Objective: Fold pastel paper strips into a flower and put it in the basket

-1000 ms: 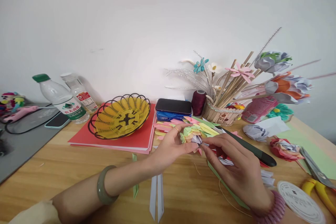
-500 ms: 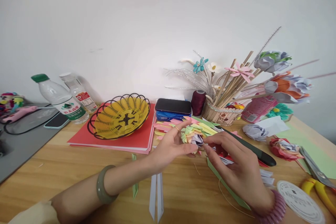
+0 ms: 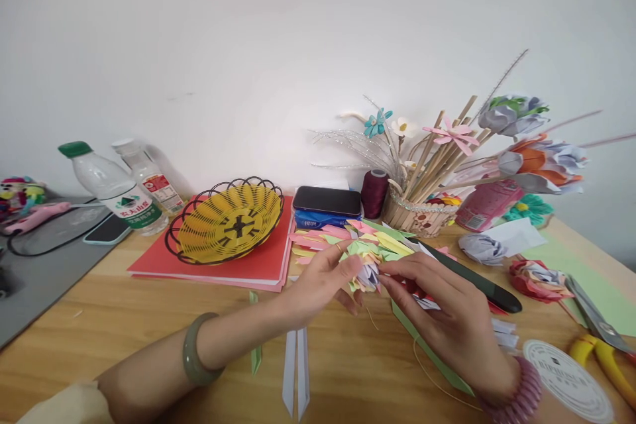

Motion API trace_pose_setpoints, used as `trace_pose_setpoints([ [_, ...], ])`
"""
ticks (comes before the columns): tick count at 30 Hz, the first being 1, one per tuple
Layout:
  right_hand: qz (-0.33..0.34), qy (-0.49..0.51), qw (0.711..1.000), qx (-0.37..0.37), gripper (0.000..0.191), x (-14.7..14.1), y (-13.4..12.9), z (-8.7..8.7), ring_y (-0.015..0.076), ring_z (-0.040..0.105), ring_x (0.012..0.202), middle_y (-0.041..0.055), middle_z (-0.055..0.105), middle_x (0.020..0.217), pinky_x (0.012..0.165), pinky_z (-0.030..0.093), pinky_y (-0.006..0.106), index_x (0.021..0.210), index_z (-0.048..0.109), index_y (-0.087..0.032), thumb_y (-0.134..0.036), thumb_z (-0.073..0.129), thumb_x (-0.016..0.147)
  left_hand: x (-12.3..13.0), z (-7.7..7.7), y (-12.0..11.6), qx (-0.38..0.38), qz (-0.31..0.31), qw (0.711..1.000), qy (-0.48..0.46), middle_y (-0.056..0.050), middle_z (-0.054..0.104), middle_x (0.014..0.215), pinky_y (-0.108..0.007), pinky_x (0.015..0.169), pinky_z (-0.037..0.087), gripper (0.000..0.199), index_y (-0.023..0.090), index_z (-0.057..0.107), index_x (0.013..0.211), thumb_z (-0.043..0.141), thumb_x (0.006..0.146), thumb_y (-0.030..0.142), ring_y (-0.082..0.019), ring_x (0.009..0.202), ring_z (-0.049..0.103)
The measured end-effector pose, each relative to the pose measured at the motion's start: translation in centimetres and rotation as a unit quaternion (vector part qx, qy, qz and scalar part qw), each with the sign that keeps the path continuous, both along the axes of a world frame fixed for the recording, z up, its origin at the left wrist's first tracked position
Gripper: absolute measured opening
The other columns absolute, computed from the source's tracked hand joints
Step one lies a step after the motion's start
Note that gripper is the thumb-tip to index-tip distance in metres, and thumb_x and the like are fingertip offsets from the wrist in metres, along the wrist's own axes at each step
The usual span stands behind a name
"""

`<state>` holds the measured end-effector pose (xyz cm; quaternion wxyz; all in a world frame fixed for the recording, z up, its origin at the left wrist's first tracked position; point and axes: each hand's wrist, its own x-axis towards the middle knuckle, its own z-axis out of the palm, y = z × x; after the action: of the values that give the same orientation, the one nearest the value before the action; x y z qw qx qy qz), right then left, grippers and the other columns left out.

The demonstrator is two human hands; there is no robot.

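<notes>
A small folded paper flower (image 3: pixel 368 271), green and yellow outside with pale lilac petals inside, is held between both hands above the table. My left hand (image 3: pixel 322 281) grips it from the left, thumb across its near side and the other fingers around and below. On its right edge, my right hand (image 3: pixel 440 308) pinches with thumb and index finger; the spot between those fingertips is too small to make out. Behind the flower lie folded strips of pink, yellow and green paper (image 3: pixel 322 236). White strips (image 3: pixel 297 374) and a green strip (image 3: pixel 255 338) lie in front.
A yellow basket (image 3: pixel 228 222) sits on red paper (image 3: pixel 149 258) at the left, near two bottles (image 3: pixel 134 209). Behind are a phone (image 3: pixel 326 200), thread spool (image 3: pixel 375 194) and stick-filled pot (image 3: pixel 420 218). Scissors (image 3: pixel 601 328) and paper flowers (image 3: pixel 539 280) lie right.
The flower has turned and shifted slightly left, its lilac centre now facing nearer. My left thumb has moved up across it, and my right fingertips have moved slightly left with it.
</notes>
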<state>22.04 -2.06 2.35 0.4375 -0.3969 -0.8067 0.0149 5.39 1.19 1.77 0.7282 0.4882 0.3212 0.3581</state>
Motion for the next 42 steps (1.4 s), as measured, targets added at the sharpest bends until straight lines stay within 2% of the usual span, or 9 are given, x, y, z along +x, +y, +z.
trace_pose_setpoints([
  [9, -0.005, -0.047, 0.997, 0.055, 0.019, 0.2, 0.0, -0.4, 0.0130, 0.058, 0.065, 0.0031, 0.061, 0.074, 0.056, 0.047, 0.024, 0.093, 0.054, -0.020, -0.009, 0.056, 0.077, 0.2, -0.1, -0.5, -0.013, -0.008, 1.000, 0.020, 0.000, 0.051, 0.075, -0.023, 0.052, 0.049, 0.043, 0.018, 0.052, 0.093, 0.052, 0.070, 0.055, -0.009, 0.059, 0.053],
  [12, 0.004, -0.024, 1.000, 0.016, 0.015, 0.2, -0.1, -0.4, 0.0129, 0.056, 0.066, 0.0033, 0.060, 0.075, 0.056, 0.046, 0.024, 0.090, 0.054, -0.020, -0.010, 0.053, 0.079, 0.3, -0.2, -0.6, -0.007, -0.011, 1.000, 0.008, -0.001, 0.051, 0.076, -0.023, 0.053, 0.049, 0.043, 0.017, 0.052, 0.092, 0.051, 0.072, 0.054, -0.008, 0.058, 0.053],
  [17, 0.024, 0.007, 0.995, -0.099, 0.011, -0.2, -0.1, 0.2, 0.0107, 0.048, 0.058, 0.0000, 0.052, 0.067, 0.052, 0.041, 0.023, 0.078, 0.050, -0.019, -0.016, 0.043, 0.085, 0.4, -0.5, -0.8, 0.003, -0.018, 1.000, 0.023, 0.000, 0.049, 0.075, -0.021, 0.050, 0.048, 0.048, 0.018, 0.050, 0.103, 0.049, 0.073, 0.055, -0.006, 0.054, 0.051],
  [20, 0.015, 0.015, 0.993, -0.120, 0.011, -0.4, 0.1, 0.2, 0.0096, 0.047, 0.055, -0.0014, 0.050, 0.066, 0.050, 0.040, 0.022, 0.077, 0.050, -0.020, -0.019, 0.043, 0.086, 0.4, -0.5, -0.8, 0.011, -0.018, 0.999, 0.033, 0.000, 0.048, 0.076, -0.021, 0.050, 0.047, 0.047, 0.017, 0.050, 0.103, 0.047, 0.074, 0.054, -0.006, 0.055, 0.051],
  [24, -0.028, 0.023, 0.998, -0.042, 0.003, -0.3, 0.2, -0.4, 0.0093, 0.049, 0.056, -0.0009, 0.051, 0.068, 0.048, 0.040, 0.021, 0.082, 0.051, -0.019, -0.016, 0.051, 0.082, 0.4, -0.5, -0.7, 0.016, -0.021, 0.999, 0.025, 0.000, 0.048, 0.078, -0.020, 0.049, 0.047, 0.043, 0.016, 0.051, 0.098, 0.046, 0.076, 0.053, -0.006, 0.057, 0.050],
  [28, -0.041, -0.055, 0.993, 0.098, 0.013, 0.1, 0.2, -1.0, 0.0113, 0.056, 0.066, 0.0026, 0.059, 0.075, 0.055, 0.044, 0.021, 0.088, 0.053, -0.018, -0.010, 0.055, 0.079, 0.4, -0.5, -0.8, 0.006, -0.016, 1.000, 0.020, 0.000, 0.048, 0.077, -0.021, 0.050, 0.047, 0.042, 0.016, 0.050, 0.094, 0.048, 0.074, 0.053, -0.006, 0.057, 0.051],
  [31, -0.044, -0.106, 0.980, 0.166, 0.022, 0.5, 0.2, -1.2, 0.0124, 0.058, 0.067, 0.0044, 0.062, 0.077, 0.059, 0.046, 0.023, 0.098, 0.055, -0.016, -0.008, 0.057, 0.077, 0.3, -0.6, -0.8, 0.004, -0.011, 1.000, 0.020, 0.001, 0.047, 0.077, -0.022, 0.050, 0.047, 0.043, 0.017, 0.050, 0.095, 0.049, 0.073, 0.054, -0.007, 0.058, 0.051],
  [36, -0.024, -0.150, 0.970, 0.188, 0.032, 1.2, 0.2, -1.3, 0.0152, 0.057, 0.069, 0.0081, 0.063, 0.081, 0.060, 0.046, 0.027, 0.107, 0.053, -0.011, -0.006, 0.057, 0.075, 0.4, -0.7, -0.7, 0.008, -0.007, 1.000, 0.021, 0.000, 0.047, 0.078, -0.022, 0.051, 0.047, 0.042, 0.017, 0.051, 0.096, 0.048, 0.075, 0.053, -0.007, 0.060, 0.051],
  [42, 0.001, -0.208, 0.956, 0.205, 0.024, 1.4, 0.2, -0.4, 0.0184, 0.058, 0.070, 0.0105, 0.064, 0.079, 0.058, 0.046, 0.030, 0.105, 0.054, -0.008, -0.009, 0.047, 0.081, 0.3, -0.6, -0.8, 0.009, -0.007, 0.999, 0.044, -0.001, 0.047, 0.083, -0.023, 0.052, 0.047, 0.047, 0.020, 0.051, 0.105, 0.047, 0.074, 0.054, -0.008, 0.062, 0.051],
])
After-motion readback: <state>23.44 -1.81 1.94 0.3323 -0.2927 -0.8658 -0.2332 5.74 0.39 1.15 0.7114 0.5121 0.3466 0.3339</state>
